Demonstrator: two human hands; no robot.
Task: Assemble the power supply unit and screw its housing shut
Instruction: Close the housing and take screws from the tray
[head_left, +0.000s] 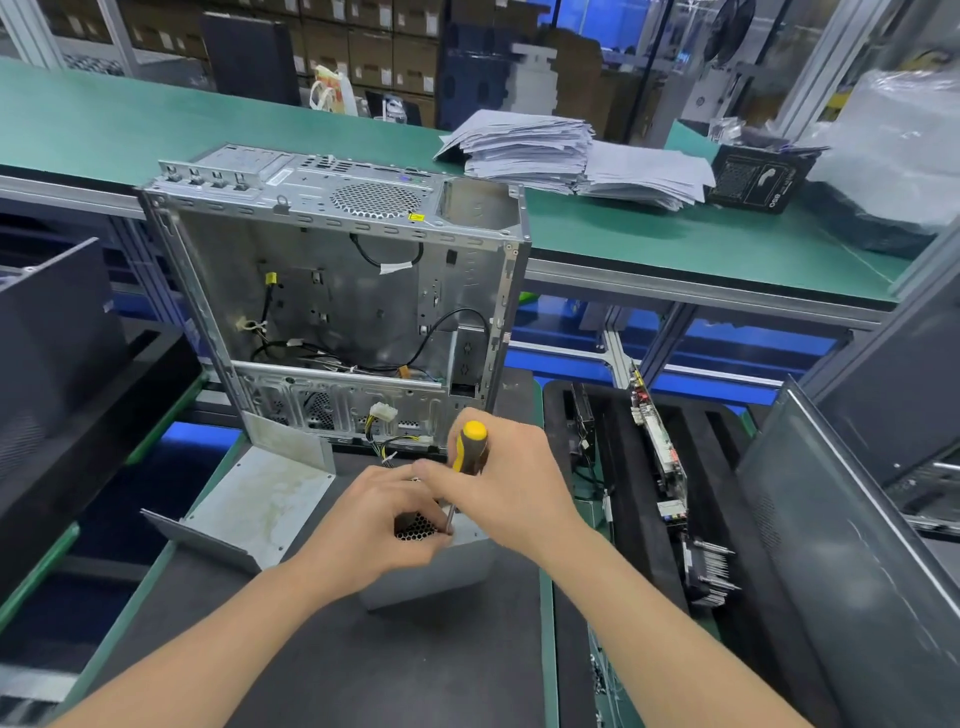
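Observation:
The grey power supply box (431, 577) stands on the dark mat in front of me, its honeycomb grille facing up. My right hand (511, 480) grips a yellow-and-black screwdriver (467, 449) held nearly upright, its tip down on the top of the box beside the grille. My left hand (376, 525) lies over the top of the box, with its fingers curled around the shaft near the tip. Yellow and black cables (387, 444) run out behind the hands. The screw itself is hidden.
A loose grey metal cover plate (257, 512) lies left of the box. An open computer case (343, 291) stands behind it. A black foam tray (649, 499) with circuit boards and parts lies to the right. Paper stacks (561, 150) sit on the green bench behind.

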